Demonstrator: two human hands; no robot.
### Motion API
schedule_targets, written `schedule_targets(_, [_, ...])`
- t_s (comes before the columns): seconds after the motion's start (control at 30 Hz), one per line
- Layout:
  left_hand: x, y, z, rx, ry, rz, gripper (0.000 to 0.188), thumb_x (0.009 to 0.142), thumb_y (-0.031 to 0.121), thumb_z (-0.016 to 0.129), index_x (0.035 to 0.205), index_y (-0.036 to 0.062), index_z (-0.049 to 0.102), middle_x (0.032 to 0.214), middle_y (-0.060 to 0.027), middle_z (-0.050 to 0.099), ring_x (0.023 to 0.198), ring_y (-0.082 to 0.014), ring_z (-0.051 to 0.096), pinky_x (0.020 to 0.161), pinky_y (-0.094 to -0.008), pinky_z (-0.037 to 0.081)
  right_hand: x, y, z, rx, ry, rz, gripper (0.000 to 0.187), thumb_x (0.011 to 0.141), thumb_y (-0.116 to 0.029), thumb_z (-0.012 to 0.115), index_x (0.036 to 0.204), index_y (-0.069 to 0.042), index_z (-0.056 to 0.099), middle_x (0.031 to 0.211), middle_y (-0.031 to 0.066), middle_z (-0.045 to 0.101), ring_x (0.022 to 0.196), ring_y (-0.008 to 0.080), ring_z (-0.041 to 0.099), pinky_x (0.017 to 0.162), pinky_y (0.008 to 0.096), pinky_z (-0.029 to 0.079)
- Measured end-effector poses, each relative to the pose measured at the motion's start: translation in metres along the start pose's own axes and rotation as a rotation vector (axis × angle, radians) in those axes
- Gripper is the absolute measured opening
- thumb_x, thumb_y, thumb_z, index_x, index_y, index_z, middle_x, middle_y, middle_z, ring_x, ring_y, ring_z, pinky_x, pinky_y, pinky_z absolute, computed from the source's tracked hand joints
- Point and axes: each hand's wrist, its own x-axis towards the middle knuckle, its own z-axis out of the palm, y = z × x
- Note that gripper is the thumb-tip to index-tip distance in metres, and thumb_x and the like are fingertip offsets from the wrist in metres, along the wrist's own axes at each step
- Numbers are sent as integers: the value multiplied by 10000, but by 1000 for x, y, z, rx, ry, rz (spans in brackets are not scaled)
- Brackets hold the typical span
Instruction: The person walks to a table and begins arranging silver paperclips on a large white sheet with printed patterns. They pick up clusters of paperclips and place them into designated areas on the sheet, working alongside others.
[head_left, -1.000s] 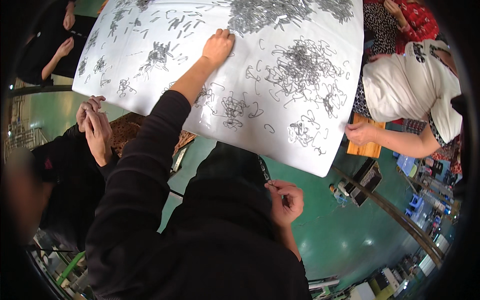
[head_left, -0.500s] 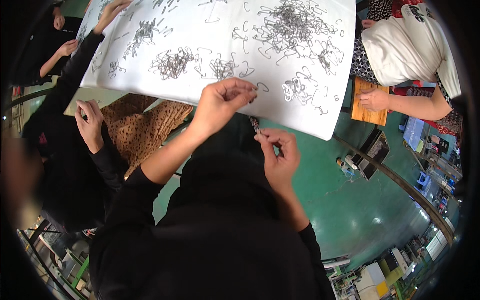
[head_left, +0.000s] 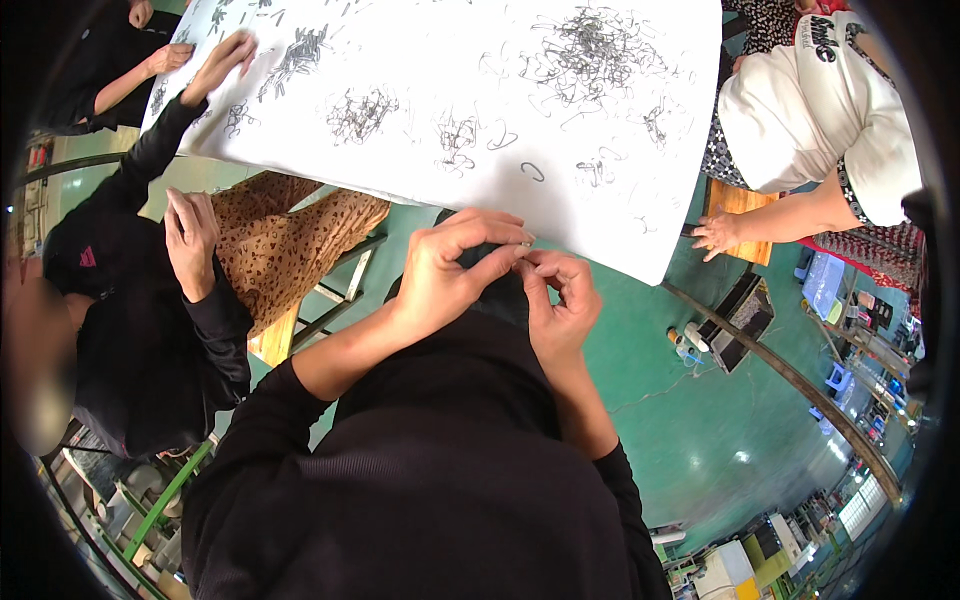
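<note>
While a tiny wire piece (head_left: 524,256) is pinched between both hands just off the white desk (head_left: 560,215) at six o'clock, left hand (head_left: 455,268) and right hand (head_left: 562,300) are clenched on it; assembly seems underway, and fine fingertip alignment is called for next.

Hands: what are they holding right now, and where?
Both hands pinch a small thin piece between fingertips, just off the white table; too small to tell which part.

small thin wire piece (head_left: 523,250), pinched between fingers (head_left: 500,258), below table edge
</note>
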Motion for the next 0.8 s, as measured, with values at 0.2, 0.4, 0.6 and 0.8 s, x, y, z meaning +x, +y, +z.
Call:
schedule_targets(0.2, [-2,-16,1,43,18,48,148,778,-31,696,914,28,701,953,-108,682,932,-207,640,797,-308,513,44,21,-25,-424,38,-54,120,860,-52,652,950,-22,578,951,101,645,753,169,623,561,250,468])
schedule_targets(0.4, [0,-29,-1,52,28,84,169,762,1,716,917,69,709,889,-67,683,866,-220,643,759,-326,513,175,83,-19,-634,-107,-17,116,871,-157,628,891,-44,647,872,82,635,746,231,602,681,359,474])
schedule_targets(0.6, [2,-35,-7,102,12,107,154,762,26,724,906,79,707,879,-21,691,845,-216,619,776,-336,488,263,105,20,-948,-243,111,101,849,-194,646,880,-114,700,896,66,666,827,247,643,714,387,501])
schedule_targets(0.8, [3,-43,-14,73,24,119,160,766,37,726,916,85,699,887,-7,693,836,-214,611,766,-332,477,283,96,24,-1027,-360,203,95,821,-230,680,869,-159,720,854,55,700,835,240,663,718,382,512])
